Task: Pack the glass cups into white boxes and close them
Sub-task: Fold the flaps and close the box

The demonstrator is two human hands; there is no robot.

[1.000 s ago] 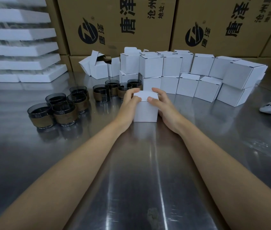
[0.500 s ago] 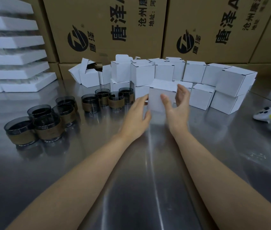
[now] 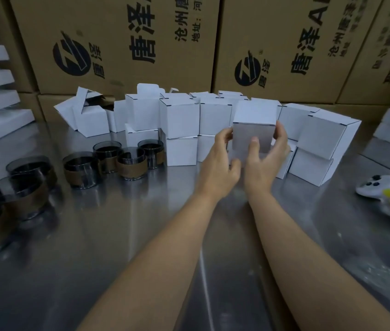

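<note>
Fingers (image 3: 282,137) of your left hand (image 3: 218,163) and right hand (image 3: 264,166) gripped the box (image 3: 253,113) sides; light crushable card, probably glass inside.

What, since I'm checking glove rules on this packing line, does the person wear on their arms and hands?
Nothing visible. The left forearm and right forearm are bare right to the frame's edge, with no sleeves in view. The left hand and right hand carry no gloves, and no watch, bracelet or ring shows.
</note>
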